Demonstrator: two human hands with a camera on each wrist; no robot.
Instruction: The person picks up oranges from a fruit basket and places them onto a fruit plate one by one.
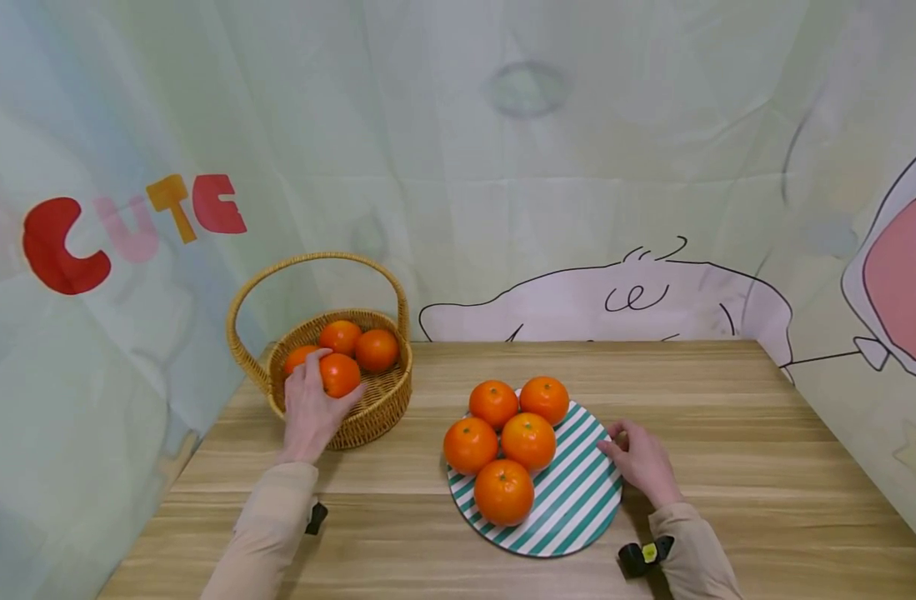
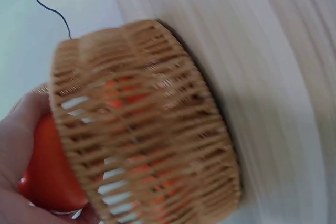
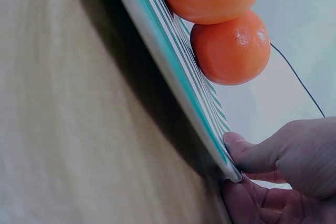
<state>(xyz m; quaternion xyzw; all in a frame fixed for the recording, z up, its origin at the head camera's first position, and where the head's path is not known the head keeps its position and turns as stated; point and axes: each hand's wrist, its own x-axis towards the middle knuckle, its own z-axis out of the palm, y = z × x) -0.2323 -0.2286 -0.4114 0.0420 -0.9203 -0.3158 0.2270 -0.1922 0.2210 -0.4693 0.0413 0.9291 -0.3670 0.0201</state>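
Observation:
At the left stands a wicker basket [image 1: 382, 417] with a tall arched handle and several oranges in it. My left hand [image 1: 312, 410] reaches over its near rim and grips an orange [image 1: 341, 376], thumb on one side and fingers on the other. In the left wrist view, that orange [image 2: 52, 169] shows beside the woven wall. A round board with green and white stripes [image 1: 578, 500] lies on the table, several oranges [image 1: 504, 492] grouped on its left and far parts. My right hand [image 1: 642, 463] pinches the board's right edge, thumb on top and fingers below.
The wooden table [image 1: 397, 517] meets a printed curtain [image 1: 458, 208] at its back and sides. Other oranges [image 1: 377, 350] rest at the back of the basket. The basket handle [image 1: 318, 257] arches above them. Bare wood separates the basket from the board.

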